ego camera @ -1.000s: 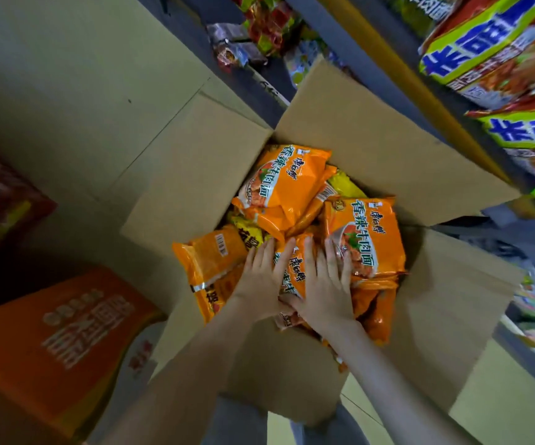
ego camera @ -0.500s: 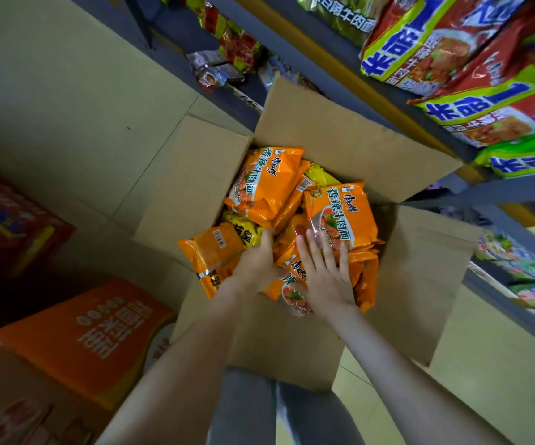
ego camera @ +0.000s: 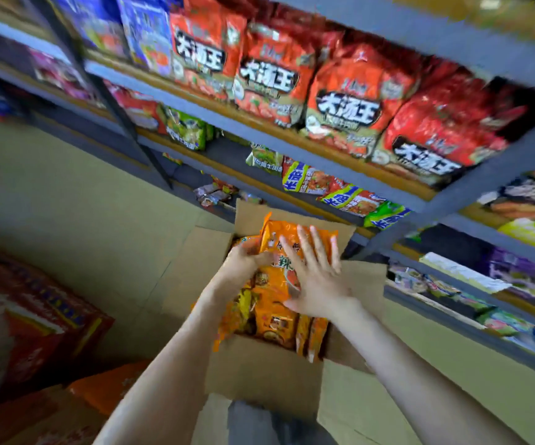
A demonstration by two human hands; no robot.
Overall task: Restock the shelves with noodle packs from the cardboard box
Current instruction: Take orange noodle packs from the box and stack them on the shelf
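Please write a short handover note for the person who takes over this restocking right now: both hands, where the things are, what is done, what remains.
Left hand: grips the left side of the stack of orange noodle packs.
Right hand: fingers straight, pressed flat on the stack's right side.
The stack is raised over the open cardboard box; more orange packs lie inside.
Done: stack gathered.
Left: set it on the shelves, then empty the box.

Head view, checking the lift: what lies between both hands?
Orange noodle packs, pressed between left hand and right hand above the cardboard box; seen in head view.
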